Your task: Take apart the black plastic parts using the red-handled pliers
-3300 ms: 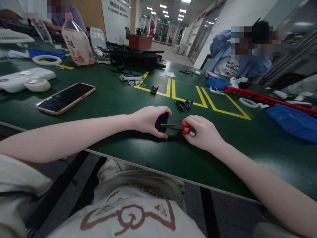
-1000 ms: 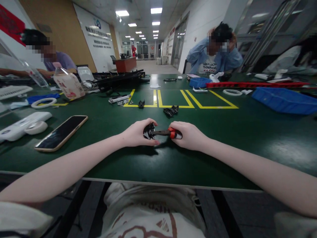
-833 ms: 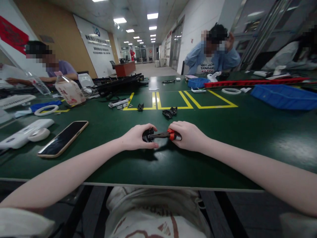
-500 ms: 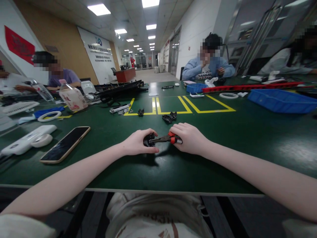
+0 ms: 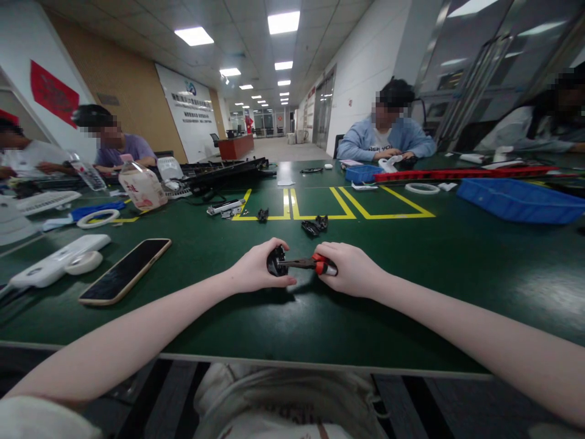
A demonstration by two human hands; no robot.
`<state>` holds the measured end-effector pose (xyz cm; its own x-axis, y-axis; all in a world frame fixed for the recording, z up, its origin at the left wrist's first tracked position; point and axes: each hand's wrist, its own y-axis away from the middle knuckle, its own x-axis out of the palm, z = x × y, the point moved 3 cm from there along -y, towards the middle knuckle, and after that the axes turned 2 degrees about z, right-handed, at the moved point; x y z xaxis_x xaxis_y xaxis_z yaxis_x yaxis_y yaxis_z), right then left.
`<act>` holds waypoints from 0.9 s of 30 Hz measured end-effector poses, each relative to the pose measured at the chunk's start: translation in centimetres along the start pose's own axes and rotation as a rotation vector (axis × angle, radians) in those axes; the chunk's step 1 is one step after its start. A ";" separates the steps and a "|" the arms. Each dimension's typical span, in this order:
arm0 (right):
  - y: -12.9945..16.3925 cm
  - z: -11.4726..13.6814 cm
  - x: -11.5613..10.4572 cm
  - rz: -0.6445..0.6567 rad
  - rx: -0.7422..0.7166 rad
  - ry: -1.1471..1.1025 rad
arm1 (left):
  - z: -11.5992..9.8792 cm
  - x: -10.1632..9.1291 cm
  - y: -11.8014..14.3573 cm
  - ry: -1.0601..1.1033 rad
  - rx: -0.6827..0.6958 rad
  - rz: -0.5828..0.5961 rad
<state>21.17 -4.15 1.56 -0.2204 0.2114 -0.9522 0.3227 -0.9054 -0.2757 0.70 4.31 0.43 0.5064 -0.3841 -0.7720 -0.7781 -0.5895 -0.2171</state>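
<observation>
My left hand (image 5: 256, 266) is closed around a small black plastic part (image 5: 276, 261), its thumb and fingers curled about the rim. In my right hand (image 5: 350, 268) are long-nose pliers (image 5: 301, 263) with red handles. The plier tips reach into the black part; what they grip there is too small to make out. Both hands are held above the green table (image 5: 393, 329). Just beyond them lie some black plastic pieces (image 5: 312, 227) and a smaller black piece (image 5: 262, 214).
At left are a phone (image 5: 125, 271), a white power strip (image 5: 55, 262), a tape roll (image 5: 98, 218) and a bottle (image 5: 141, 183). A blue tray (image 5: 521, 198) and a long red strip (image 5: 461, 174) are at right. Several people sit around the table.
The view has tilted up slightly. My hands keep the same hold, the plier tips still in the black part. The person across has lowered a hand from the face to the table.
</observation>
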 end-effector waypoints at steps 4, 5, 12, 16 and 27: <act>0.1 0.2 -0.1 0.015 0.003 -0.003 | 0.1 0.0 0.0 -0.007 -0.014 0.013; 0.1 0.3 -0.1 0.019 0.000 0.001 | 0.1 0.1 0.0 -0.010 -0.018 0.019; -0.1 0.6 0.4 0.012 -0.054 0.014 | 0.0 0.2 0.0 -0.028 -0.035 0.065; -0.1 0.5 0.7 0.022 -0.062 -0.035 | -0.1 0.2 0.0 -0.033 -0.043 0.072; -0.5 0.6 0.7 -0.048 -0.025 -0.142 | -0.3 0.6 -0.1 -0.063 -0.043 0.062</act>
<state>20.26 -3.79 1.10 -0.3640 0.1987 -0.9099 0.3310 -0.8856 -0.3258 1.18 3.92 0.18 0.4324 -0.3765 -0.8193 -0.7900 -0.5961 -0.1430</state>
